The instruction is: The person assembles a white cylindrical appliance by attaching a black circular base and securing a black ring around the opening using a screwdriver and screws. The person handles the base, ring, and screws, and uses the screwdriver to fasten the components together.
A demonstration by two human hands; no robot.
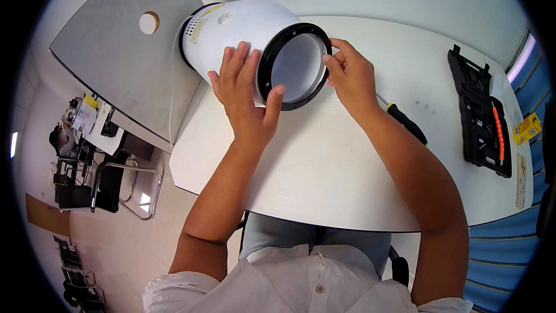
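A white barrel-shaped housing (238, 18) lies on its side, its round mouth turned toward me. A black ring (265, 73) with small screw holes frames that mouth, and the inside looks pale and smooth. My left hand (246, 93) rests against the housing's near side with fingers spread, the thumb standing in front of the ring. At the ring's right edge, my right hand (349, 75) pinches the rim between thumb and fingers; whether something small is also between the fingertips I cannot make out. Beside my right forearm lies a screwdriver (405, 122) with a black and yellow handle, partly hidden.
Several small screws (425, 106) lie right of the screwdriver. Farther right are an open black tool case (476, 130) with an orange flexible shaft (498, 127) and a yellow box (526, 128). A grey panel (124, 52) borders the white table (324, 179) on the left; a white cable (172, 90) hangs there.
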